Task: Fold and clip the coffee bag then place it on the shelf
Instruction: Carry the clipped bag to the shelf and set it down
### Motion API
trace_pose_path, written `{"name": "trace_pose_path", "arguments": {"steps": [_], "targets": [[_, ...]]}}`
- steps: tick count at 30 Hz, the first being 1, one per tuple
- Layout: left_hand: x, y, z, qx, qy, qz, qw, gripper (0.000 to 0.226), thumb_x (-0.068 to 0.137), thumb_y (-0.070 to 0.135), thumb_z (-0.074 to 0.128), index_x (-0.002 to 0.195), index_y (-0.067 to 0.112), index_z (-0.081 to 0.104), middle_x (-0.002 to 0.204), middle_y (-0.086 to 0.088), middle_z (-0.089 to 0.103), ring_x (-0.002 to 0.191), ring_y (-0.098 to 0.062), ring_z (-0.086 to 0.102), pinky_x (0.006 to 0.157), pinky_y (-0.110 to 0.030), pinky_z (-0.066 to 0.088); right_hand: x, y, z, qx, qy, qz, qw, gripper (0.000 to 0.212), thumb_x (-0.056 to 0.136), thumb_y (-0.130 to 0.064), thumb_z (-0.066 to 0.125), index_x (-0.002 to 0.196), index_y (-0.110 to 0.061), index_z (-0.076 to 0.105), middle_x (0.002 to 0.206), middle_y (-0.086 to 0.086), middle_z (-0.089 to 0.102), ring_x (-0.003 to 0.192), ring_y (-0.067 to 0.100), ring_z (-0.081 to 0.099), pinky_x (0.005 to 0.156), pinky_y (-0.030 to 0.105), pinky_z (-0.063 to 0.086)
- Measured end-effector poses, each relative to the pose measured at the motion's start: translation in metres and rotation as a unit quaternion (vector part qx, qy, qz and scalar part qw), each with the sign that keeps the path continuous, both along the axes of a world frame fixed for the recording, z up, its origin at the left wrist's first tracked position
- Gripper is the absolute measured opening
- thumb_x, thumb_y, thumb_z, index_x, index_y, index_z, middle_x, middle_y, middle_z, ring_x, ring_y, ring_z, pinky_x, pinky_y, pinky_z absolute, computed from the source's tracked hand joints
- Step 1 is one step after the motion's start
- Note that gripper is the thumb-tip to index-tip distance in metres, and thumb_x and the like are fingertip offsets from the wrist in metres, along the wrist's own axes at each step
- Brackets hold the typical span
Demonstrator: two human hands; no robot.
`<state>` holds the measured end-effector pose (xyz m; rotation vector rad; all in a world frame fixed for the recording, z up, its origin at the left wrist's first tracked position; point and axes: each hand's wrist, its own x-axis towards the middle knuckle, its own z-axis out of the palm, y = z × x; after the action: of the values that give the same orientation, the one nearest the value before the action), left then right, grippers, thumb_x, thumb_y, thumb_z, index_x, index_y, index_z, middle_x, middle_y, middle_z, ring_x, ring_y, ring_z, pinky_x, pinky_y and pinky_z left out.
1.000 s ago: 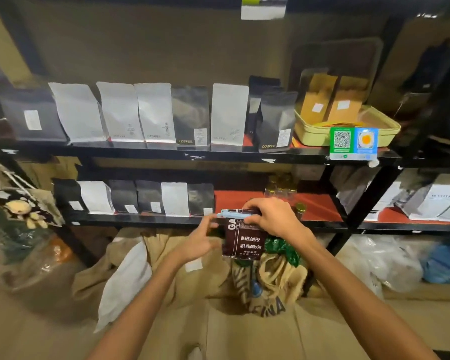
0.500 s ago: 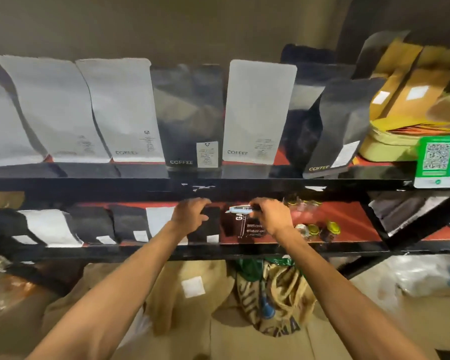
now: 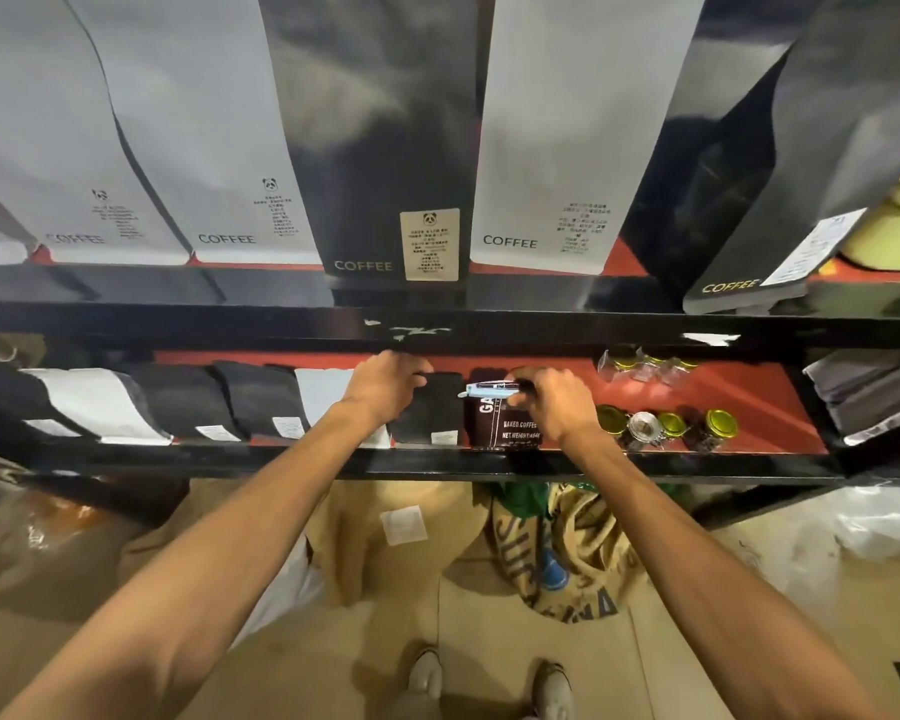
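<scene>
Coffee bag (image 3: pixel 505 426), dark brown with white print, now stands upright on the red lower shelf (image 3: pixel 697 392), close to its front edge. A second ago it was held in the air in front of the shelving; half a second ago it was just arriving in its slot. A pale blue clip (image 3: pixel 489 391) sits across its folded top, so folding and clipping look finished and only the placing is being completed.

The right hand (image 3: pixel 554 405) is still on the bag, its fingers (image 3: pixel 521 385) curled over the clipped top and grasping it. The left hand (image 3: pixel 385 381) has moved off the clip and now rests on the top of the black bag (image 3: pixel 432 415) just to the left, fingers bent over its edge, seemingly steadying it or holding it aside to keep the gap clear.

The coffee bag stands between that black bag and a group of small gold-lidded jars (image 3: pixel 671 426) on the right, close to both. It appears to bear its own weight, so what remains is likely to let go with the right hand and check that it stays upright. Pulling away carelessly could tip it or nudge the jars.
</scene>
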<state>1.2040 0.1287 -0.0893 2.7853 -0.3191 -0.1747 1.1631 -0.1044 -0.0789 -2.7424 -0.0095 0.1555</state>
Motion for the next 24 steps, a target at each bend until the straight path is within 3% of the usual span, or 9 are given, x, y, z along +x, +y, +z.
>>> {"name": "trace_pose_path", "arguments": {"steps": [9,15,19,24], "targets": [[0.003,0.004,-0.006,0.001,-0.026,-0.033,0.999,0.023,0.099,0.019,0.052,0.116,0.022,0.067,0.118,-0.003,0.071,0.11,-0.029,0.067,0.095,-0.035,0.053,0.008,0.001,-0.007,-0.002,-0.003,-0.004,1.0,0.036,0.089,-0.023,0.068,0.125,-0.024,0.064,0.105,0.008,0.077,0.101,0.031,0.07,0.089,0.042,0.056],[0.007,0.009,-0.005,-0.029,-0.001,-0.027,0.999,0.033,0.09,0.007,0.053,0.113,0.022,0.071,0.114,-0.002,0.071,0.106,-0.022,0.066,0.091,-0.034,0.052,0.007,0.001,-0.011,-0.011,-0.019,0.001,1.0,0.035,0.091,-0.023,0.065,0.127,-0.025,0.063,0.107,0.009,0.076,0.1,0.032,0.069,0.089,0.042,0.053],[0.004,0.003,-0.004,-0.045,-0.006,-0.049,0.998,0.033,0.093,0.003,0.056,0.123,0.011,0.065,0.124,-0.008,0.07,0.114,-0.025,0.065,0.096,-0.031,0.052,0.007,0.001,-0.014,-0.01,-0.004,0.001,1.0,0.036,0.092,-0.023,0.064,0.128,-0.026,0.061,0.109,0.01,0.075,0.101,0.033,0.068,0.091,0.044,0.055],[0.006,0.002,-0.005,-0.061,0.006,-0.023,0.998,0.038,0.091,-0.004,0.055,0.125,0.009,0.063,0.119,-0.008,0.072,0.112,-0.023,0.067,0.096,-0.032,0.054,0.01,0.001,-0.015,-0.003,0.009,0.004,1.0,0.037,0.092,-0.026,0.065,0.129,-0.026,0.061,0.112,0.011,0.074,0.105,0.035,0.066,0.094,0.045,0.052]]}}
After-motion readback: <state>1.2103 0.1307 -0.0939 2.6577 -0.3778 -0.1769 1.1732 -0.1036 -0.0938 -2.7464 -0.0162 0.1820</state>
